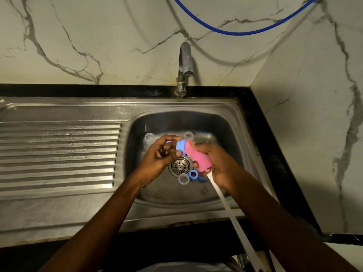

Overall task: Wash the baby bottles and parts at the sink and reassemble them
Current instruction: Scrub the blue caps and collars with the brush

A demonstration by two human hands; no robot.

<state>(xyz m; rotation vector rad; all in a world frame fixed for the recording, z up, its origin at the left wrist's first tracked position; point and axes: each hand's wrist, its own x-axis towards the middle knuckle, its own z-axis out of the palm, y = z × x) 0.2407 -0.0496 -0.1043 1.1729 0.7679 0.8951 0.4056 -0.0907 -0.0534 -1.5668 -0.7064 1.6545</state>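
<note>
Both forearms reach over the sink (225, 114); the left hand (161, 152) pinches a blue ring (180, 147), the right hand (216, 163) grips a pink sponge brush (198, 157) pressed against it.

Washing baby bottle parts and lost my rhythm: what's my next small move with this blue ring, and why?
Probably twist the pink sponge against the blue ring: your left hand pinches the ring, your right hand grips the sponge, and its tip meets the ring.
</note>
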